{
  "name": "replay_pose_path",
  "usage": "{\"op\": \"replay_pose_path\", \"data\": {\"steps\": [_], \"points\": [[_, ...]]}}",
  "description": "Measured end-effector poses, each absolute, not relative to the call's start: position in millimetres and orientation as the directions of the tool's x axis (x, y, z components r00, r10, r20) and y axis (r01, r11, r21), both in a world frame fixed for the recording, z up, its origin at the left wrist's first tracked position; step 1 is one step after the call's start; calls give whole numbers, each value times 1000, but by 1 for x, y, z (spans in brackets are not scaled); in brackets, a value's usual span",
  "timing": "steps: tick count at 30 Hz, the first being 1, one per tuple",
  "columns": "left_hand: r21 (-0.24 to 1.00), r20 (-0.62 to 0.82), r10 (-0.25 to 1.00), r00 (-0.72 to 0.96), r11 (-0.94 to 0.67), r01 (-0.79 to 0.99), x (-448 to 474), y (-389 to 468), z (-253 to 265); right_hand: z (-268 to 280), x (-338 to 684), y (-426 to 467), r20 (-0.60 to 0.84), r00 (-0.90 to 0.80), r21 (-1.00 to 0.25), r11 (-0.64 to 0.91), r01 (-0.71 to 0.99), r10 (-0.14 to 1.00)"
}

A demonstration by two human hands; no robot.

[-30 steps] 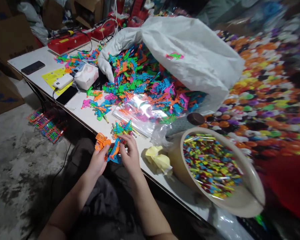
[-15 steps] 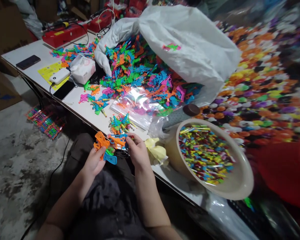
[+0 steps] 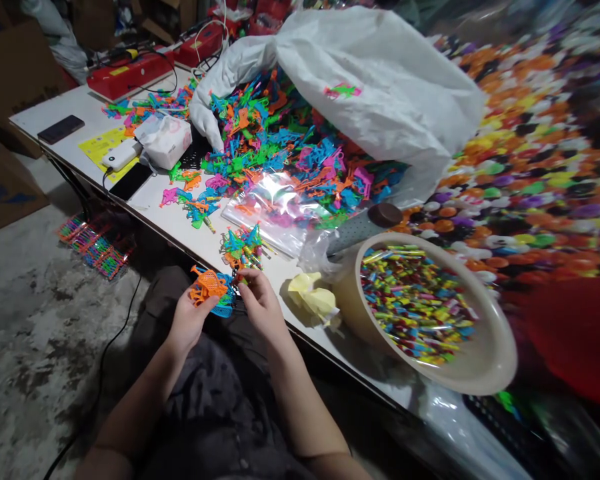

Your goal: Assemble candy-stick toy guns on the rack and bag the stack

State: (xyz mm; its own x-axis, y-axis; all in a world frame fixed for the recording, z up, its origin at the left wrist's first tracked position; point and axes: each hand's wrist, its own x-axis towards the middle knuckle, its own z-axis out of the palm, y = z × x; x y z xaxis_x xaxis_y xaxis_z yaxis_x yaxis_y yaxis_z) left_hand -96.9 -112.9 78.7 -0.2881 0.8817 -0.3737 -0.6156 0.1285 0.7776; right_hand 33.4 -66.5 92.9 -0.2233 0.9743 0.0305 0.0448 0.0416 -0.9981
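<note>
My left hand (image 3: 190, 320) is closed round a bunch of gun-shaped plastic toys (image 3: 210, 285), orange in front with blue ones behind. Beside it, my right hand (image 3: 261, 305) has thumb and fingers pinched together at the toys' right side. Whatever small piece sits between those fingertips is too small and dark to name. Just beyond both hands, a small heap of similar colourful toys (image 3: 241, 243) rests near the table's front edge.
A white sack (image 3: 380, 87) spills a large pile of plastic toys (image 3: 270, 143). A beige tub (image 3: 347, 283) of small colourful tubes stands right, near crumpled yellow paper (image 3: 313, 297). Clear plastic bags (image 3: 270, 207), phones (image 3: 61, 129) and a white box (image 3: 166, 140) lie on the table (image 3: 155, 213).
The orange-and-blue toy by my right fingers has joined the bunch in my left hand. My right hand has shifted slightly left and up, its fingertips now pinched beside the bunch.
</note>
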Motion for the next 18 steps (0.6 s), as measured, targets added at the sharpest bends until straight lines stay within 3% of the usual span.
{"op": "replay_pose_path", "data": {"steps": [8, 18], "points": [[839, -344, 894, -287, 155, -522, -102, -113, 76, 99, 37, -65, 221, -243, -924, 283, 257, 944], [891, -312, 905, -290, 173, -419, -108, -114, 80, 103, 34, -66, 332, -199, -885, 378, 273, 922]]}}
